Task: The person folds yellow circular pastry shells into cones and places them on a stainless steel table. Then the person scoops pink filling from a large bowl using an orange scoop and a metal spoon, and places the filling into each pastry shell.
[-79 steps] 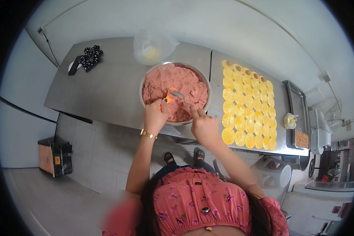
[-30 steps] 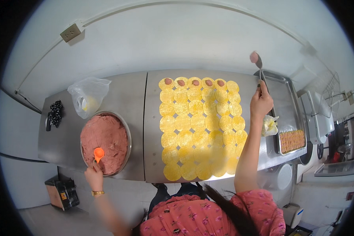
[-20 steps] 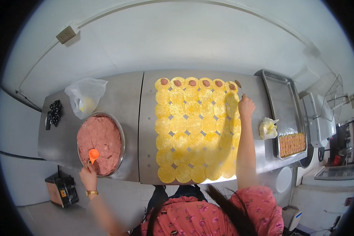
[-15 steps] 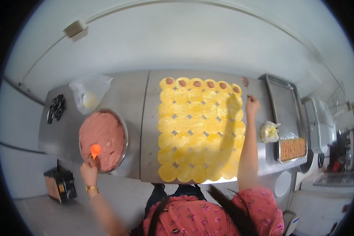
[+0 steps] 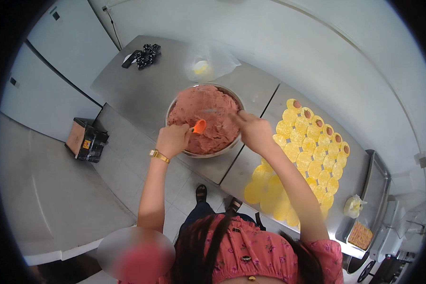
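A round metal bowl (image 5: 212, 155) heaped with pink ground meat (image 5: 199, 102) stands on the table in front of me. At its near left rim, my left hand (image 5: 173, 139) is closed around the handle of an orange measuring scoop (image 5: 200, 126), whose cup is over the meat. My right hand (image 5: 254, 132) is at the bowl's right side, closed on a spoon (image 5: 212, 111) that is smeared by motion against the meat. Rows of overlapping yellow discs (image 5: 314, 170), like tortillas, lie to the right. Each disc in the far row bears a small lump of meat (image 5: 318, 123).
Behind the bowl lies a clear plastic bag (image 5: 213, 64), with a dark patterned cloth (image 5: 148, 57) farther left. A metal tray (image 5: 376, 180) holding small browned pieces (image 5: 359, 235) sits at the far right, near a small knotted bag (image 5: 353, 207). A black box (image 5: 91, 144) stands on the floor.
My view has swung left toward the bowl. The right hand has come from the far right edge of the discs to the bowl with the spoon. The scoop stays in my left hand over the meat.
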Tool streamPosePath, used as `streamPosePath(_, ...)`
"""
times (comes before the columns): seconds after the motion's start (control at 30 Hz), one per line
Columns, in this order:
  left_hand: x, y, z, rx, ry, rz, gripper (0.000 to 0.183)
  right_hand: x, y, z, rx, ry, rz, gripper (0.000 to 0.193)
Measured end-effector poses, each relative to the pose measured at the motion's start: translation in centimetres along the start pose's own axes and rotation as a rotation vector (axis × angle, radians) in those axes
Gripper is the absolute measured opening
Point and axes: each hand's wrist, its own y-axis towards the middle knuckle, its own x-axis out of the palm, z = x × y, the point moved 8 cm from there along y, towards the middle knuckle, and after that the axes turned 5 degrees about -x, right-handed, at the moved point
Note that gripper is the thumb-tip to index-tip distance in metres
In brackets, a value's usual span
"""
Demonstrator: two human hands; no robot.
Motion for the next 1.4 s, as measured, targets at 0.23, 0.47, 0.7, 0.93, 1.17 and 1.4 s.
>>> streamPosePath(0.23,-2.0,-1.9,-5.3,-0.013,-0.161,0.061,0.025,1.1,2.1,-2.5,-0.114,-0.359,-0.155,0.035)
streamPosePath(0.47,-0.9,-1.5,-7.2,-0.075,-0.198,0.007,0.026,-0.6,-0.7,1.0,0.294,-0.386,-0.162,0.028)
streamPosePath(0.7,1.4,-0.6,-5.3,-0.122,-0.306,-0.062,0.032,4.4,1.3,-3.1,0.429,-0.357,-0.134,0.025)
streamPosePath(0.93,2.8,-0.2,-5.7,-0.235,-0.448,-0.274,0.033,5.9,-0.7,-9.0,0.498,-0.275,-0.127,0.037)
streamPosePath(1.17,4.3,-0.1,-5.5,-0.192,-0.524,-0.351,0.035,6.9,-3.2,-13.6,0.581,-0.295,-0.056,0.045)
streamPosePath(1.4,4.3,0.1,-5.1,-0.218,-0.515,-0.345,0.034,6.4,-4.1,-11.7,0.647,-0.33,-0.035,0.047)
